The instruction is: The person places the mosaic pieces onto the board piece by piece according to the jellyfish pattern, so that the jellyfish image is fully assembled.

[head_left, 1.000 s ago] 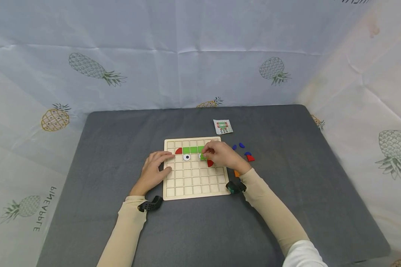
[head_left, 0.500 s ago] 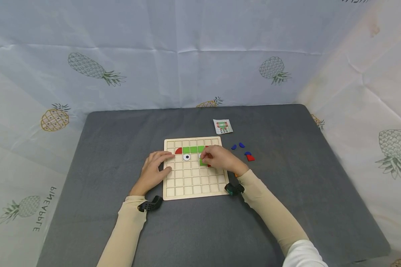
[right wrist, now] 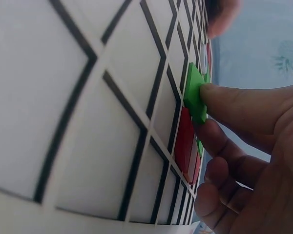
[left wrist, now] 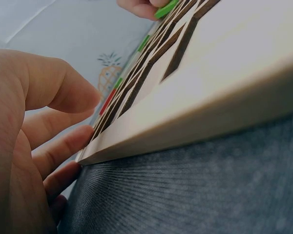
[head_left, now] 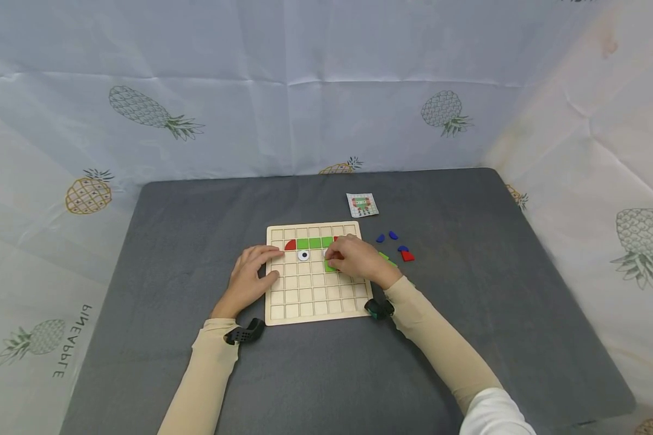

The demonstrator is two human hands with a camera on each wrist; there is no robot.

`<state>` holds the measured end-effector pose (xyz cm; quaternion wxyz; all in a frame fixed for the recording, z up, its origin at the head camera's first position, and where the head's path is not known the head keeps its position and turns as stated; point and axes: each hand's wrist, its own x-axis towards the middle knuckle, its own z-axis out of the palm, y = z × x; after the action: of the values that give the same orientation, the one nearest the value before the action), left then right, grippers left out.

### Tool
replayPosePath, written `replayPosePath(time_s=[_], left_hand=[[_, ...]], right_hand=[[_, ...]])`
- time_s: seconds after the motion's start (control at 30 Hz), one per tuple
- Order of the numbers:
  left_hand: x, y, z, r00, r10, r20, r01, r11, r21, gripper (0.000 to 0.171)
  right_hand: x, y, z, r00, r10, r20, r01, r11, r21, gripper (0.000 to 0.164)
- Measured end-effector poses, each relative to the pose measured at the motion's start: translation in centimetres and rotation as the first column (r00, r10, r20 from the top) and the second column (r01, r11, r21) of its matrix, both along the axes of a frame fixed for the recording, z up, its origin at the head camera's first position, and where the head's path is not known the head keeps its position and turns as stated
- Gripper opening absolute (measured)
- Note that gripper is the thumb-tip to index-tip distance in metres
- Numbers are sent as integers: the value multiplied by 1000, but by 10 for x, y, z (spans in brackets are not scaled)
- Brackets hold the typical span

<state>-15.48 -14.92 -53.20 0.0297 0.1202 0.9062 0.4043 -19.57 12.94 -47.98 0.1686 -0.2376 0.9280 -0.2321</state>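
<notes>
The right hand has drawn the green tile nearer the person, below the half-hidden eye on the board; thumb and finger pinch it, tilted, seemingly not yet seated. The left hand rests relaxed at the board's left edge.

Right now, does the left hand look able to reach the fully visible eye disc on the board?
Likely yes: the left hand rests at the left edge of the gridded wooden board, close to the eye disc, and nothing appears between them. The right hand pinches a green tile farther right.
</notes>
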Motion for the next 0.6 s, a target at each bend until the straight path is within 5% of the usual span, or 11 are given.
replayPosePath(time_s=[0.6], left_hand=[[-1,0,-2,1000,-5,-7,5,1000,2,43]], right_hand=[[-6,12,5,999,-28,16,28,999,-19,10]])
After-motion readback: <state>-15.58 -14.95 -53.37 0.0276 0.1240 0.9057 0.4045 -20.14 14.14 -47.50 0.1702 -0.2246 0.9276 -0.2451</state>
